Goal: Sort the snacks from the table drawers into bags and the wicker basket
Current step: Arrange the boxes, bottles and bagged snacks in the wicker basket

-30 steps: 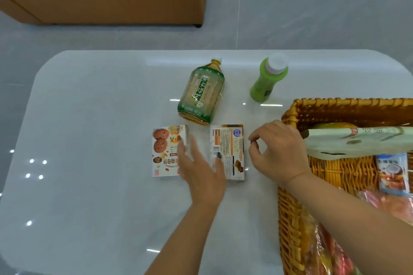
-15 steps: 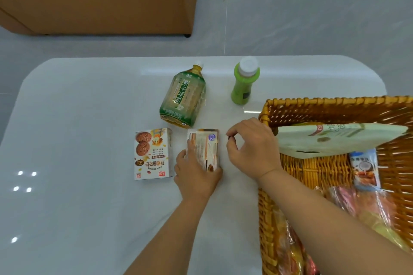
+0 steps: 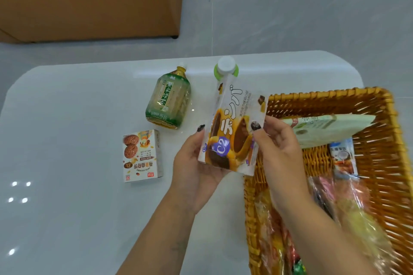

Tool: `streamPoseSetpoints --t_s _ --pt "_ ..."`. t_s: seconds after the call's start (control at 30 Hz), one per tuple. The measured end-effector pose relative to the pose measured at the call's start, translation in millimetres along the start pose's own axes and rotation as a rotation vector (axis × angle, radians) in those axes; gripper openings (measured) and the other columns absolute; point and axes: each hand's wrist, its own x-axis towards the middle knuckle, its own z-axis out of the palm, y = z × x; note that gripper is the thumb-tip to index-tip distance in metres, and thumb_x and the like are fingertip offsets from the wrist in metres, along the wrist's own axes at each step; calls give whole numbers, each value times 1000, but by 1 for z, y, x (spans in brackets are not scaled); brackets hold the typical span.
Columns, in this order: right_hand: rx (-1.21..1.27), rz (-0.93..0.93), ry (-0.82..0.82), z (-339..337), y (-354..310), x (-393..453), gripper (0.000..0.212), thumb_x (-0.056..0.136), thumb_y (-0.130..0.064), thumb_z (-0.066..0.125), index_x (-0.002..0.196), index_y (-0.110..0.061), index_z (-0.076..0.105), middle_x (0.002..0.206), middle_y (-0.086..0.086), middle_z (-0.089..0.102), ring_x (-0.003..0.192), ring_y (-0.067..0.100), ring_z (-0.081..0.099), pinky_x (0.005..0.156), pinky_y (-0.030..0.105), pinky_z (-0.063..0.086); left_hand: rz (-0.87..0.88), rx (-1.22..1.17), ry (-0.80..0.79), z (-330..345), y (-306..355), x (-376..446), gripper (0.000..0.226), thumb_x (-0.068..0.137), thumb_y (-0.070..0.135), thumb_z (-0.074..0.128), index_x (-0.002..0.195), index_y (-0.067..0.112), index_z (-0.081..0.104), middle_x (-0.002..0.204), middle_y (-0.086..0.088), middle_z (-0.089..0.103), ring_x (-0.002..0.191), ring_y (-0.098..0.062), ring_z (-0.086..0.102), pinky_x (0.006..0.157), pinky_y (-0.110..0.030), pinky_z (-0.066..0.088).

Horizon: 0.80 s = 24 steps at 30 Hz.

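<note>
Both hands hold the white cardboard snack box with brown cakes on it (image 3: 232,131) up over the shiny white table (image 3: 67,207): the left hand (image 3: 196,163) cups it from below, and the right hand (image 3: 277,140) pinches its side, beside the brown wicker basket (image 3: 388,163). A small cookie box (image 3: 142,156) lies flat near a green tea bottle (image 3: 168,101).

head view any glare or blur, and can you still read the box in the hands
Head view: small bright light spots glare off the glossy white table at its left edge; the wrapped snacks in the wicker basket and the right forearm smear with blur; the white chocolate-biscuit box held by the left hand and right hand stays sharp, its print legible; wide-angle bends the table's edges.
</note>
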Motion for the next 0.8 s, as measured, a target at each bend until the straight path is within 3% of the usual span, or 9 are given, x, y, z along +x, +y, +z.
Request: streamPoseSetpoints --t_s 0.1,0.23,0.33,0.43,0.5,0.6,0.67,0.8 --pt "-71 2 11 -11 8 -6 33 90 -28 62 122 -28 54 115 -13 63 108 5 60 87 27 52 28 152 -38 12 -4 4 45 79 45 54 105 14 75 103 -6 75 95 -21 71 77 -35 59" --pt "-90 61 -24 -33 9 -9 16 96 -27 55 109 -36 56 102 -17 66 92 -8 63 73 14 52 222 672 -43 24 -22 16 19 92 22 62 108 32 62 99 11 74 92 -11 72 67 -24 58" --pt "-65 101 -10 -60 -1 -3 23 102 -34 38 105 -32 61 99 -11 72 91 0 67 82 26 54 353 823 -108 29 -27 17 30 95 12 58 112 36 59 98 19 72 92 -6 71 67 -24 59" --pt "-99 121 51 -86 -14 7 34 103 -42 30 118 -30 58 107 -7 69 97 10 68 86 40 56 559 1268 -279 26 -26 20 46 91 19 66 128 42 53 113 19 65 103 -1 62 82 -28 57" --pt "-105 156 60 -99 -20 14 33 101 -46 31 121 -32 54 111 -7 66 99 15 67 83 42 57 688 1522 -286 28 -31 27 53 88 25 66 137 37 51 121 15 59 107 -3 55 84 -30 54" --pt "-132 188 56 -109 -25 24 33 99 -48 35 123 -31 50 123 -4 59 106 20 62 84 42 56 789 1599 -186 40 -50 36 56 89 26 65 142 31 48 125 10 51 105 -8 53 78 -33 55" --pt "-101 226 44 -112 -25 29 38 98 -49 37 124 -24 51 119 2 61 106 22 61 85 43 55 815 1671 -160 43 -64 44 57 90 22 66 144 29 47 126 8 52 108 -11 52 79 -35 55" --pt "42 436 -1 -113 -17 40 35 94 -33 55 122 -11 55 109 11 65 102 28 64 80 43 58 936 1812 -102 42 -83 64 50 77 10 78 126 16 65 107 -3 69 96 -27 64 75 -39 54"
